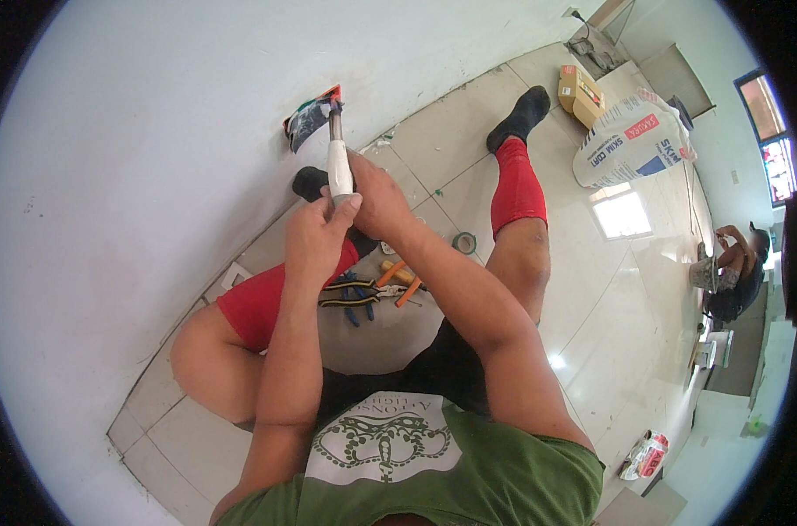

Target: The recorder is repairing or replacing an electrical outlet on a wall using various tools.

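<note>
A tool with a white handle [339, 167] and a metal shaft points up at the wall; its exact kind is hard to make out. My right hand [377, 197] is closed around the handle's side. At the handle's lower end my left hand [315, 232] grips it too, thumb pressed against it. The shaft's tip meets an orange-edged wall box [335, 93] in a rough opening [307, 124] with grey, ragged edges. Between my legs lie pliers with yellow-and-black handles [346, 302], blue-handled pliers [356, 311] and orange-handled tools [391, 273].
A roll of green tape [464, 242] rests on the tiled floor [609, 289]. Farther right are a cardboard box [581, 95] and a big white sack [635, 140]. Another person [736, 272] crouches at the far right near a bucket [704, 273]. A crumpled bag [644, 456] lies lower right.
</note>
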Demonstrator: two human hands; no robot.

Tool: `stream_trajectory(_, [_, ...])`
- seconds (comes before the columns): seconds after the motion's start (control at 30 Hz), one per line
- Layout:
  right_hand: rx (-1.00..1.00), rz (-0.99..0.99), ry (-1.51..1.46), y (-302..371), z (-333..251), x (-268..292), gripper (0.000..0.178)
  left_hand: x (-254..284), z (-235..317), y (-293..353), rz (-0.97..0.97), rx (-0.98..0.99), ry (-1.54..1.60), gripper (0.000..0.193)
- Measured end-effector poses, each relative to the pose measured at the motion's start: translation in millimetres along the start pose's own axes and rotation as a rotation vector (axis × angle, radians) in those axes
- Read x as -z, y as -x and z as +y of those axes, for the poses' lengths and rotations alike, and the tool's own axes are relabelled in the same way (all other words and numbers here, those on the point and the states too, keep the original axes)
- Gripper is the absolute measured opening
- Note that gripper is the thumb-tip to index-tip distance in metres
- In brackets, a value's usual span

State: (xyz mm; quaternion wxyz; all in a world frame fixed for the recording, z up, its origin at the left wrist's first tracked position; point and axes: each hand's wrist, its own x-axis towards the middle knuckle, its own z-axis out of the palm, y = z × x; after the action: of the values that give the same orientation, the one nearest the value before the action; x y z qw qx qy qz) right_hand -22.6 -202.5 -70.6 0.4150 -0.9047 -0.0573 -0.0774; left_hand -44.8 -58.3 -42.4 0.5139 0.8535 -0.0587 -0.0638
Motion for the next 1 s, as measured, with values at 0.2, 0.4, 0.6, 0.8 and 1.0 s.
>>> stream_trajectory(0.2, [-0.111,-0.008,-0.079,19.0,-2.4,3.4,0.068,-7.0,-0.9,16.3,-0.061,0.004,0.095,0.056])
stream_trajectory(0.4, [-0.04,0.059,-0.047,16.9,10.9,-0.3,0.063,-15.5,-0.8,14.9,-0.029,0.021,0.075,0.053])
stream_trajectory(0.6, [-0.016,-0.001,-0.06,1.6,14.3,1.2,0.069,-4.0,10.0,1.2,-0.104,0.077,0.025,0.054])
stream_trajectory(0.8, [-0.01,0.0,-0.053,-2.5,7.3,5.4,0.068,-3.1,11.1,-2.6,-0.097,0.128,-0.007,0.053])
stream_trajectory(1.0, [-0.013,-0.026,-0.029,-2.9,6.6,7.3,0.069,-2.0,14.5,-3.2,-0.098,0.129,0.001,0.053])
